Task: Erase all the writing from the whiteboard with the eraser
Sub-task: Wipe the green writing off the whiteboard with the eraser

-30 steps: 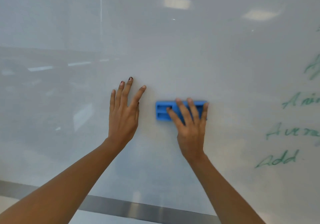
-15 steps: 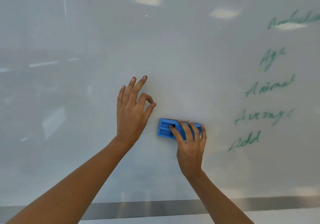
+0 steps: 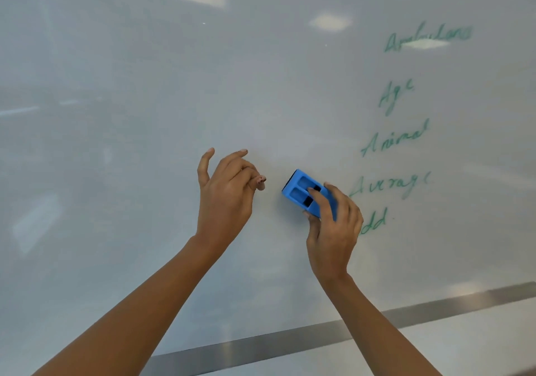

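Observation:
A glossy whiteboard (image 3: 145,114) fills the view. Green handwritten words (image 3: 391,140) run down its right side in a column; the lowest word is partly hidden behind my right hand. My right hand (image 3: 333,230) grips a blue eraser (image 3: 301,191), tilted diagonally, near the board just left of the lowest words. My left hand (image 3: 226,198) hovers left of the eraser with its fingers loosely curled, and it holds nothing.
A grey metal strip (image 3: 261,343) runs along the board's bottom edge. Ceiling lights (image 3: 329,23) reflect in the board's upper part. The board's left and middle areas carry no writing.
My right hand has gone from pressing the eraser flat to gripping it tilted. My left hand has come off the board and curled. The view has shifted right, showing more green words.

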